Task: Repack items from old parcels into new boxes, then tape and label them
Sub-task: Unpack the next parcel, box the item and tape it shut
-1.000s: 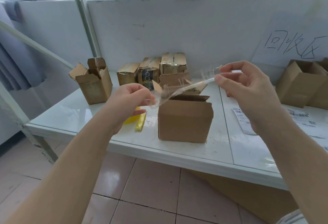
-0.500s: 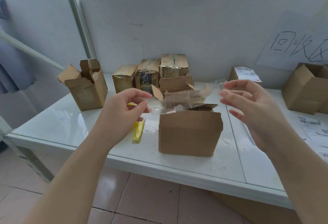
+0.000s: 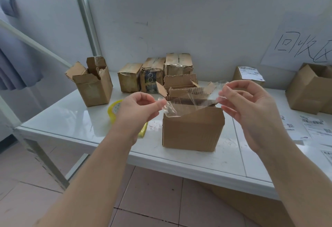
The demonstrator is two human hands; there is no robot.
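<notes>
Behind left hand (image 3: 138,109) pinching tape (image 3: 177,107): roll (image 3: 113,110) half-hidden.

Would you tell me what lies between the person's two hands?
In the head view, a strip of clear tape spans from the left hand to the right hand.

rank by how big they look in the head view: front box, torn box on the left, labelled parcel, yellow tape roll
1. front box, nearest the camera
2. torn box
3. labelled parcel, farther back
4. yellow tape roll, partly behind the left hand, so unsure against the parcel
</notes>
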